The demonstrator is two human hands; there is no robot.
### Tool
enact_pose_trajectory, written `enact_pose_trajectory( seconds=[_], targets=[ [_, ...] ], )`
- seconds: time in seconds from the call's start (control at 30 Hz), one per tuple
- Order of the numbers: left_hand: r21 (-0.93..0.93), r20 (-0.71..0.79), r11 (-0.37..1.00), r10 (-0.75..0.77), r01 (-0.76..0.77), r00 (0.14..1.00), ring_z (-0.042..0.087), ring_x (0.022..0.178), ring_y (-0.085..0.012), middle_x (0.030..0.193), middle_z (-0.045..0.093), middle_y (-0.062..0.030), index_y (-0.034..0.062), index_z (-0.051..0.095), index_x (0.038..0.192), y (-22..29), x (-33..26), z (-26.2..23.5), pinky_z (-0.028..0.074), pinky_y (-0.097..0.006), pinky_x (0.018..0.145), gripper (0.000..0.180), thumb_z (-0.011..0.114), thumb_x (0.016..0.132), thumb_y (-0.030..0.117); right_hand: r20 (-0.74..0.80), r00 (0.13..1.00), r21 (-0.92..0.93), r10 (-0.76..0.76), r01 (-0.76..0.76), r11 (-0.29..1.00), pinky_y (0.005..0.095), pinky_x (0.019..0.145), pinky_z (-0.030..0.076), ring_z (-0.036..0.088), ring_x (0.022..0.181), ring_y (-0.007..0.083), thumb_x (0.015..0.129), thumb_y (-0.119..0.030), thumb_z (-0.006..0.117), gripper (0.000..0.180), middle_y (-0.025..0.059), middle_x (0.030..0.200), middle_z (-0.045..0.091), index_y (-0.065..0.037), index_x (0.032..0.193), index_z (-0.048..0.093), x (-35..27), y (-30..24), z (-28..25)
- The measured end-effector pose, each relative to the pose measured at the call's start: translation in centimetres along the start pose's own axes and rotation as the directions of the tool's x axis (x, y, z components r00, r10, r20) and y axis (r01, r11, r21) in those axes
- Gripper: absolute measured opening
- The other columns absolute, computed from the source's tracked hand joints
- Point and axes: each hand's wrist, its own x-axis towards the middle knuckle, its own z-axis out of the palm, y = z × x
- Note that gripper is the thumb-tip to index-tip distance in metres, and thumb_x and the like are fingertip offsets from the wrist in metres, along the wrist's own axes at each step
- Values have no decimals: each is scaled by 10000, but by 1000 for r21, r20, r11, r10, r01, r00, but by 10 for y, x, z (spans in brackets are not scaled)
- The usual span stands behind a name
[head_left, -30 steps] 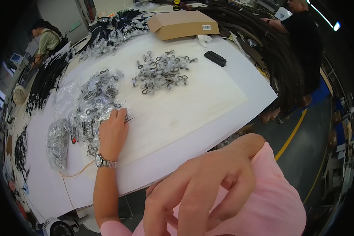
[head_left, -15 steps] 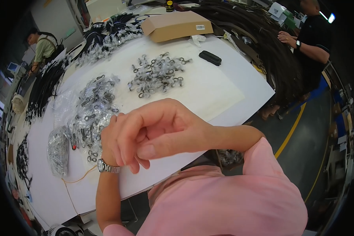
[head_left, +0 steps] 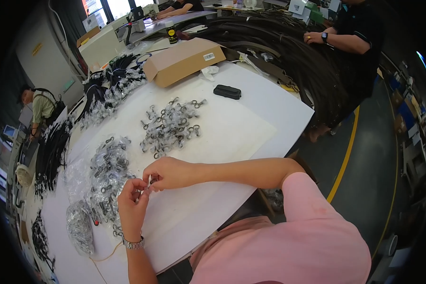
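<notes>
My left hand (head_left: 132, 203), with a metal-band watch at its wrist, is closed in a pinch over the white table. My right hand (head_left: 168, 173) meets it fingertip to fingertip. Between them is a small piece of dark metal hardware (head_left: 149, 184), mostly hidden by the fingers, so its exact kind cannot be made out. Beyond my hands lies a loose pile of dark metal clasps with rings (head_left: 168, 127), partly wrapped in clear film. Beside my left hand spreads a second heap of wrapped clasps (head_left: 108, 165) on plastic sheeting.
A clear plastic-wrapped bundle (head_left: 79, 229) lies at the left. Farther back are a cardboard box (head_left: 184, 61), a black oblong case (head_left: 227, 92) and bundles of black cords (head_left: 54, 154). Long dark strips (head_left: 288, 52) cover the far right, where a person in black (head_left: 359, 42) stands.
My raised right hand has come down to my left, and their fingertips now meet around the small metal piece. The view has shifted, showing more of the room's far side.
</notes>
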Motion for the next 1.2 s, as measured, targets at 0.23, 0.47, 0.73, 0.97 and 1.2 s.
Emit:
enact_pose_trajectory(
  seconds=[0.23, 0.47, 0.73, 0.97, 1.2],
  targets=[
    [-343, 25, 907, -252, 245, 967, 390, 524, 9, 792, 609, 37, -2, 667, 1134, 11, -3, -14, 267, -190, 447, 164, 618, 1013, 98, 100, 979, 306, 176, -198, 931, 276, 657, 544, 694, 667, 123, 955, -163, 705, 173, 61, 718, 729, 5, 916, 694, 2, 4, 1],
    [-209, -46, 952, -238, 223, 970, 396, 515, 2, 755, 657, 15, -4, 710, 973, 7, 3, -9, 269, -200, 449, 161, 679, 1002, 152, 144, 960, 395, 241, -279, 875, 256, 688, 543, 695, 722, 101, 982, -163, 687, 161, 58, 778, 745, -4, 982, 715, 3, 2, 0],
    [-215, -87, 963, -184, 162, 979, 513, 586, -44, 690, 655, -8, 1, 706, 891, -3, 0, -7, 388, -242, 546, 180, 666, 991, 145, 332, 889, 473, 314, -445, 760, 257, 718, 562, 720, 811, 120, 994, -217, 703, 184, 67, 866, 757, -44, 1055, 694, 3, 1, 4],
    [-253, -17, 935, -262, 250, 965, 426, 539, -7, 689, 595, 32, 17, 726, 1016, 6, -1, -11, 286, -192, 453, 159, 666, 1008, 163, 330, 887, 520, 322, -456, 722, 267, 717, 576, 720, 783, 129, 995, -279, 719, 239, 62, 868, 748, -45, 1033, 689, 3, 4, 4],
    [-445, -58, 859, -308, 252, 949, 383, 510, -8, 756, 591, 41, 7, 711, 1072, 2, -1, -14, 263, -191, 443, 229, 676, 1013, 225, 154, 931, 528, 330, -360, 769, 254, 678, 551, 681, 699, 105, 971, -218, 744, 213, 30, 778, 707, -22, 1039, 694, 3, 3, 3]
  ],
)
